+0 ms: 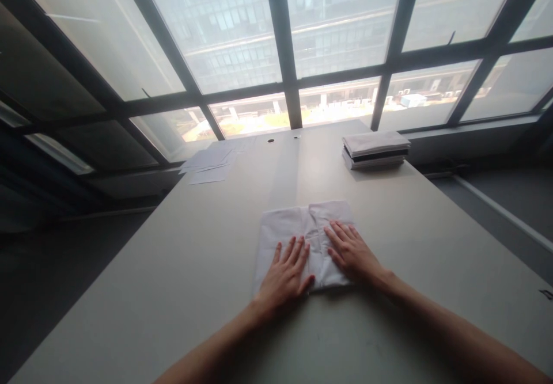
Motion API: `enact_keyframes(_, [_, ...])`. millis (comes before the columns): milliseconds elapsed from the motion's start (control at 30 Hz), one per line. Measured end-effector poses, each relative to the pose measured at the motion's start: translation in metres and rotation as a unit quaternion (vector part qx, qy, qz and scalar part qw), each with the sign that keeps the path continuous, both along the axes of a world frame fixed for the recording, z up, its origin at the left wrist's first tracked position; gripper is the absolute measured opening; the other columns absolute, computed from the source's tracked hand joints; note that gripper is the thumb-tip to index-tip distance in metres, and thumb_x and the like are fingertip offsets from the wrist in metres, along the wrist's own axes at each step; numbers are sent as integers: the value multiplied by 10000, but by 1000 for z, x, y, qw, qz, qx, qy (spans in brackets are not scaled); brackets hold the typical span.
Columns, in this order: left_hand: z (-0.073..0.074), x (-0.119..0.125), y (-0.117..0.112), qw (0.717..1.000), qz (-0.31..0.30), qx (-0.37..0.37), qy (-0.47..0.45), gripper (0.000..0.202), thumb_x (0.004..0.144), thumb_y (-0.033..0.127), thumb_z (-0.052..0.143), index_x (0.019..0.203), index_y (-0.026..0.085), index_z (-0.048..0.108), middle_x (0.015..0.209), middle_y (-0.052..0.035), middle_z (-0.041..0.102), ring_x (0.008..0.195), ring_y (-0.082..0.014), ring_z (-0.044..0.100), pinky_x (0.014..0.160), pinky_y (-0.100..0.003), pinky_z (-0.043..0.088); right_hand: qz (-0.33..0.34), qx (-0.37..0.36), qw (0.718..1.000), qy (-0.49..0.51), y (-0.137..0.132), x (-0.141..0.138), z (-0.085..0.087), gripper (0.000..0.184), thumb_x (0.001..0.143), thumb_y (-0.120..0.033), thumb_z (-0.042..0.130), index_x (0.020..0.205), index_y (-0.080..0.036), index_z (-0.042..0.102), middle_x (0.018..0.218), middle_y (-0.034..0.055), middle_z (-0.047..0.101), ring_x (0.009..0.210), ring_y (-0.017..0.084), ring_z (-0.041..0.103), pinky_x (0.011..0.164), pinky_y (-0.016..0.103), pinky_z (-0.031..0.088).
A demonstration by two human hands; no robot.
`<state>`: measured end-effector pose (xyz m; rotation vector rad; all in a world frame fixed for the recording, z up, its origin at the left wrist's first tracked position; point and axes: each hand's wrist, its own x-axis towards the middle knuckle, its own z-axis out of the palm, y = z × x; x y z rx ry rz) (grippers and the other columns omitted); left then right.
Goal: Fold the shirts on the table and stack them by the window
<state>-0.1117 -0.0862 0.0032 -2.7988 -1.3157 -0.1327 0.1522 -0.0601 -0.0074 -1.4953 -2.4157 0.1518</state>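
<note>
A white folded cloth (283,223), perhaps a garment, lies flat on the table in front of me. Two folded sides meet along a wrinkled line near its middle. My left hand (287,272) rests palm down on its left part, fingers spread and pointing away from me. On the right part, my right hand (349,251) lies flat with its fingers stretched toward the upper left. Both hands touch the cloth from above without gripping it. Parts of the cloth's near edge are hidden beneath my hands and wrists.
A stack of folded cloths (375,151), white with a dark layer, stands at the table's back right. Loose white sheets (209,162) lie at the back left. The pale table (194,269) reaches toward large framed windows (242,33). A small round hole (271,141) shows near its far end.
</note>
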Motion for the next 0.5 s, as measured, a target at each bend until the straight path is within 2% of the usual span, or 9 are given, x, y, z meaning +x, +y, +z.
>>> enact_keyframes(100, [-1,3,-3,1000,0,-13,3,746,1029,610,300,1622,175,172,1672,-114,178,1553,-307,110,1234,-573,130,-1,-4,1000,-2,0,0,1,577,1015,-364,411,1555,-160,388,1638,145,302,1512,297,266,1225,501,196])
enact_keyframes(200, [12,1,11,1000,0,-25,-13,713,1043,583,281,1617,168,201,1659,-119,232,1548,-280,155,1237,-537,165,1,-4,1000,-2,0,-1,0,580,1016,-369,407,1556,-158,385,1639,147,300,1511,301,266,1223,502,199])
enact_keyframes(300, [28,3,47,999,23,-20,-39,640,1065,519,255,1605,176,250,1652,-105,266,1545,-255,179,1242,-513,170,2,-1,1000,2,1,-1,-1,579,1016,-367,403,1556,-158,385,1638,148,302,1509,301,270,1224,502,194])
enact_keyframes(367, [32,8,76,997,57,-13,-48,625,1066,500,254,1591,163,291,1651,-104,270,1545,-275,175,1236,-540,166,1,0,1000,4,1,-1,-1,577,1016,-362,403,1556,-159,386,1638,149,301,1510,299,268,1224,503,191])
enact_keyframes(500, [17,17,116,995,81,-54,-26,598,1058,485,294,1579,193,329,1646,-91,287,1537,-299,200,1223,-574,179,0,-4,1000,-1,1,-1,-1,583,1013,-358,407,1560,-158,377,1642,147,290,1512,297,264,1223,505,198])
